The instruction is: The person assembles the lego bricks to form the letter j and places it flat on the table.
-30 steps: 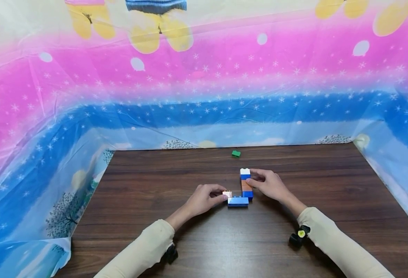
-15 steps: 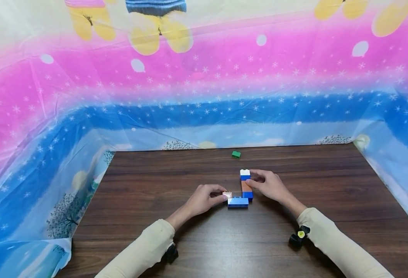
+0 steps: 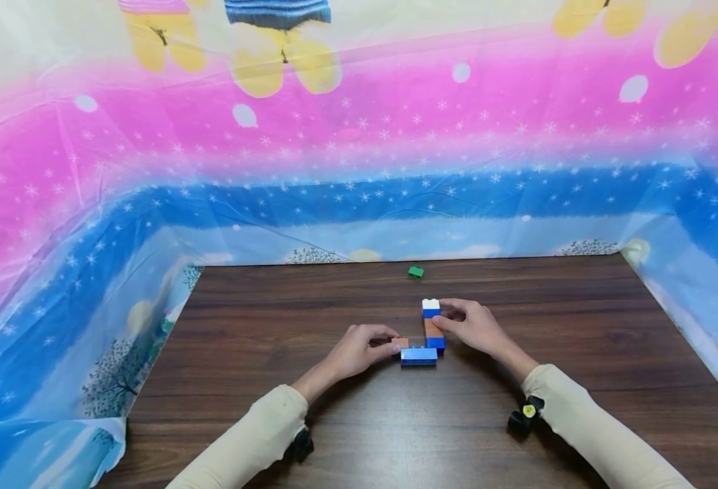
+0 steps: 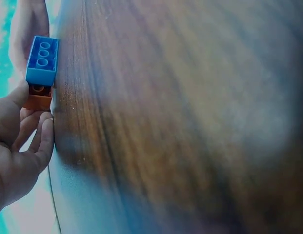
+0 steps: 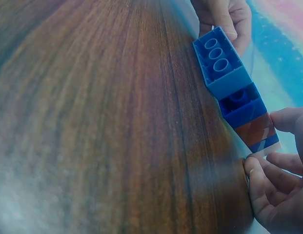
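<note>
In the head view my left hand (image 3: 363, 351) pinches a small orange brick (image 3: 400, 343) at the left end of a long blue brick (image 3: 418, 356). That long brick lies on its side, and its hollow underside with round tubes (image 4: 42, 53) faces the left wrist camera. My right hand (image 3: 471, 324) grips a column of bricks at the long brick's right end. The column runs from a dark blue brick (image 5: 244, 106) through an orange section (image 5: 256, 128) to a blue brick (image 3: 431, 313) and a white brick (image 3: 431, 303). Thumb and fingertips hold its sides.
A lone green brick (image 3: 416, 272) lies near the back edge of the dark wooden table (image 3: 273, 299). A printed cloth (image 3: 359, 193) hangs behind the table and along its sides. Black cameras (image 3: 522, 421) are strapped at the wrists.
The visible face of the orange brick in my left hand has gone from pale to orange. Both hands and the bricks keep nearly the same place.
</note>
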The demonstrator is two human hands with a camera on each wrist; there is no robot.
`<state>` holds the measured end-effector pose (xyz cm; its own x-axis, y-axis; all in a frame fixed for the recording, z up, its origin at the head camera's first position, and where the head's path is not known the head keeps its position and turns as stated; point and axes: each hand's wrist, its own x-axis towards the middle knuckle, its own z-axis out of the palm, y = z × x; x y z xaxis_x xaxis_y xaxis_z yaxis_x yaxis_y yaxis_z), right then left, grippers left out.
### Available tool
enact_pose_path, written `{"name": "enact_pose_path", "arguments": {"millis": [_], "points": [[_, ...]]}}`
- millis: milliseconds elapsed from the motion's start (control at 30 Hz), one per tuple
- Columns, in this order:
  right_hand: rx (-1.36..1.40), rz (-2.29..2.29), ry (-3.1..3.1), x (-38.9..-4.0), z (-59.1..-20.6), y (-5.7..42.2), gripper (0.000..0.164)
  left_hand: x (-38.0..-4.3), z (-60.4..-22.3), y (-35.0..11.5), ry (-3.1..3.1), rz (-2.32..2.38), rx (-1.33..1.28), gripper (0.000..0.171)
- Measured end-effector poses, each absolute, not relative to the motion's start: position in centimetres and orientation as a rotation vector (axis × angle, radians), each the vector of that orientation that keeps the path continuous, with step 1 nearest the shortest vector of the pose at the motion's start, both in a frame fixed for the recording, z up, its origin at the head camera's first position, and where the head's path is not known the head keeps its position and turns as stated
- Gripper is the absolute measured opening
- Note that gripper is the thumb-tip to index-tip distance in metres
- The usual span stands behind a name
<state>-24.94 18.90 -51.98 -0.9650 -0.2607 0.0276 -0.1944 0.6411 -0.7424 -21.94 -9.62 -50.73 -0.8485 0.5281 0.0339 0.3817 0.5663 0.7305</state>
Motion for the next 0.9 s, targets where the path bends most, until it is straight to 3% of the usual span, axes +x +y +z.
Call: {"name": "enact_pose_path", "arguments": {"millis": [600,900], "points": [[-0.403,-1.237,2.765,-25.1,-51.8,19.0,0.057,-22.0,-50.8,-9.9,2.588,1.152,0.776,0.031],[-0.453,-1.234,2.790,-25.6,-50.9,19.9,0.050,-21.7,-50.5,-9.6,2.530,1.170,0.730,0.047]]}}
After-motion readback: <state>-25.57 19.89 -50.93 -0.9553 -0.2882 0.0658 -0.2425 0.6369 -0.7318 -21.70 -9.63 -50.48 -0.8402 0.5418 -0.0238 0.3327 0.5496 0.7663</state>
